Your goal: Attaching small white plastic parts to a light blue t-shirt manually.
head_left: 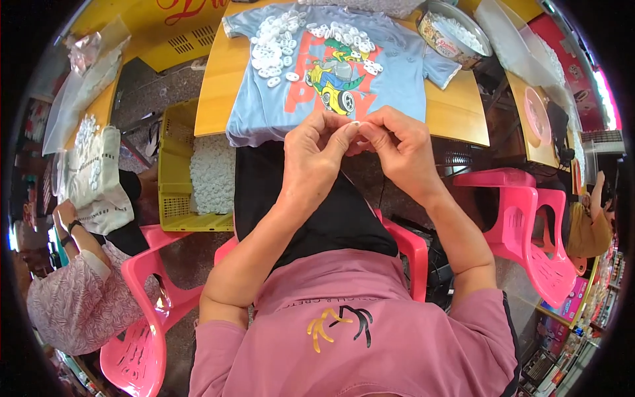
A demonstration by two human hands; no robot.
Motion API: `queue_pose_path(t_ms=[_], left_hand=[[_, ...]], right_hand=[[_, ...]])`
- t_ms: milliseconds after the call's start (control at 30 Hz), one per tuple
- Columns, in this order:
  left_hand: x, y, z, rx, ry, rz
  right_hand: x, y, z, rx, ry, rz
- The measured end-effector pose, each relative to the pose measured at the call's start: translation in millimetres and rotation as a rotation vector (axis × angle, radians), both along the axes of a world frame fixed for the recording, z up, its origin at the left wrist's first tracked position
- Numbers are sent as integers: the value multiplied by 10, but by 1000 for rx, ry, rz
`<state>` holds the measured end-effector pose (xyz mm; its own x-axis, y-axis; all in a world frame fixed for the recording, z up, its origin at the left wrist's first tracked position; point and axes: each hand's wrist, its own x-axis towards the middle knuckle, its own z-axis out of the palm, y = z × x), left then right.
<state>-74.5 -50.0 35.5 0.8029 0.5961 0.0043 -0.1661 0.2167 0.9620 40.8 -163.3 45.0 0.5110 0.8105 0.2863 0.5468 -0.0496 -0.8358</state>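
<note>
At the near edge of the desk (456, 114), the left hand (313, 153) and right hand (401, 147) meet, the fingers of both pinching 1 small white piece (356, 123), mostly hidden. A blue T-shirt (400, 74) lies flat across the desk, overhanging that edge. White oval pieces (268, 55) sit on it in 2 groups toward the far edge. A round tin (444, 44) of white pieces stands at the far right corner.
</note>
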Motion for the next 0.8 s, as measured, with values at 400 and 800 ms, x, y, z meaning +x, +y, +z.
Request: queue_pose_path(t_ms=[400, 800], left_hand=[[-29, 145, -80, -241, 58, -160], [87, 122, -201, -170, 45, -112]], right_hand=[[136, -13, 84, 62, -417, 142], [196, 47, -135, -14, -180, 81]])
